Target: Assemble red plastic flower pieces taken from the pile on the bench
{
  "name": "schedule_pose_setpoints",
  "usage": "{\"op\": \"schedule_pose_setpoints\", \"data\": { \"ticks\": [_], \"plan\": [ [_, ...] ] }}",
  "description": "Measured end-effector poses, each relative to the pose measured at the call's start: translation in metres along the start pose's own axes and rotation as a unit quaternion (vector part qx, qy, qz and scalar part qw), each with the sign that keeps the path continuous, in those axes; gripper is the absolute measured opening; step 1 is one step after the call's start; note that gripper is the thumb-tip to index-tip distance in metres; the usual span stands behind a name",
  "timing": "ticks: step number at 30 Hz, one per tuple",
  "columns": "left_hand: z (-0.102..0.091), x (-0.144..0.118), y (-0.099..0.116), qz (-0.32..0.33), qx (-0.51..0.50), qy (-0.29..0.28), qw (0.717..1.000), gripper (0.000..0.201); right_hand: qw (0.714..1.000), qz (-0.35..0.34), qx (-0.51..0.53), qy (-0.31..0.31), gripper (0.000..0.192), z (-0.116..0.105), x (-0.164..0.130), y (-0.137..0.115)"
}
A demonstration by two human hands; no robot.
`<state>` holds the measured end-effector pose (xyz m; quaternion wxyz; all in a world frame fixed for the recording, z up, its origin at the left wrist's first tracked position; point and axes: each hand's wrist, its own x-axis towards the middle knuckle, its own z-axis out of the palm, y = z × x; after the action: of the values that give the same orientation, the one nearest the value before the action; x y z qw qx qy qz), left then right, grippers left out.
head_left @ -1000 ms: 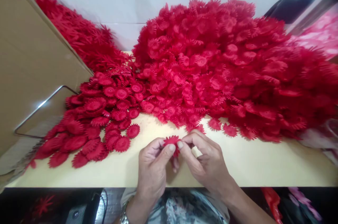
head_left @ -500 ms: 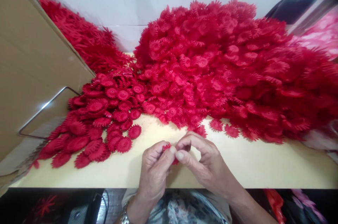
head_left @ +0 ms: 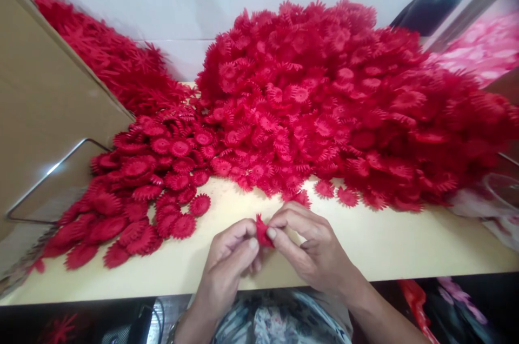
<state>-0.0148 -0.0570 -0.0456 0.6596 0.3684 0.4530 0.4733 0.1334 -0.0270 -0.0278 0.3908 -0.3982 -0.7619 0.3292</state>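
Observation:
Between my hands, just above the near part of the table, is a small red fringed petal piece (head_left: pixel 263 233), bent or folded, its toothed edge pointing up. My right hand (head_left: pixel 312 241) pinches its right side between thumb and forefinger. On its left side, my left hand (head_left: pixel 227 263) is closed, thumb and fingertips at the piece's edge. The fingers partly cover the piece. To the left lies a heap of thicker, round red flower pieces (head_left: pixel 133 182) with toothed rims. Beyond my hands rises a big pile of thin red fringed pieces (head_left: pixel 308 106).
A cardboard panel (head_left: pixel 44 79) with a bent metal wire (head_left: pixel 51 171) stands at the left. Red star-shaped pieces (head_left: pixel 101 52) fill the space behind it. Pink pieces (head_left: pixel 482 46) and a dark object (head_left: pixel 430 8) are at the back right. The pale tabletop (head_left: pixel 389 246) ends near my lap.
The red piece between my fingers has turned and shows more, its toothed edge now upright. My left thumb has drawn slightly away from my right thumb. The whole view has shifted a little.

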Motion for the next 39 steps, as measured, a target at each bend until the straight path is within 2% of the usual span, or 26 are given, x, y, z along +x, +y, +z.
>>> {"op": "schedule_pose_setpoints", "data": {
  "ticks": [4,11,15,17,19,22,24,26,27,29,32,34,36,39],
  "plan": [
    [0.003,0.0,-0.004,0.018,0.011,0.035,0.999,0.027,0.999,-0.028,-0.015,0.007,0.016,0.002,-0.002,-0.001],
    [0.004,-0.002,-0.004,0.072,0.019,0.046,0.996,0.03,0.998,-0.009,-0.008,0.068,0.013,0.004,-0.009,0.004],
    [-0.004,-0.003,0.008,0.088,0.022,0.089,0.992,0.028,0.989,0.058,0.024,0.133,0.013,-0.015,-0.009,0.017],
    [-0.005,0.001,0.012,0.084,0.09,0.108,0.986,0.027,0.987,0.094,0.061,0.115,0.015,-0.023,-0.007,0.021],
    [-0.003,0.009,0.013,0.087,0.209,0.095,0.969,0.027,0.981,0.124,0.129,0.073,0.019,-0.025,-0.005,0.023],
    [0.002,0.023,0.011,0.118,0.378,0.073,0.915,0.024,0.95,0.161,0.257,0.073,0.021,-0.022,-0.003,0.025],
    [0.004,0.028,0.009,0.135,0.446,0.071,0.882,0.015,0.926,0.178,0.323,0.073,0.022,-0.019,-0.003,0.026],
    [0.008,0.028,0.01,0.151,0.456,0.089,0.872,0.012,0.907,0.19,0.372,0.063,0.024,-0.018,-0.003,0.026],
    [0.01,0.027,0.011,0.156,0.437,0.103,0.88,0.015,0.897,0.194,0.392,0.057,0.024,-0.017,-0.003,0.025],
    [0.015,0.024,0.016,0.146,0.355,0.104,0.917,0.022,0.885,0.2,0.419,0.039,0.024,-0.016,-0.004,0.024],
    [0.024,0.023,0.02,0.09,0.209,0.03,0.973,0.013,0.886,0.209,0.415,-0.008,0.025,-0.015,-0.007,0.024],
    [0.027,0.024,0.019,0.055,0.14,0.013,0.989,0.013,0.898,0.215,0.384,-0.01,0.027,-0.014,-0.011,0.026],
    [0.029,0.026,0.015,0.034,0.095,0.033,0.994,0.019,0.905,0.21,0.37,0.013,0.03,-0.012,-0.014,0.028],
    [0.029,0.025,0.008,0.026,0.056,0.054,0.997,0.019,0.891,0.201,0.405,0.035,0.027,-0.009,-0.016,0.025]
  ]
}}
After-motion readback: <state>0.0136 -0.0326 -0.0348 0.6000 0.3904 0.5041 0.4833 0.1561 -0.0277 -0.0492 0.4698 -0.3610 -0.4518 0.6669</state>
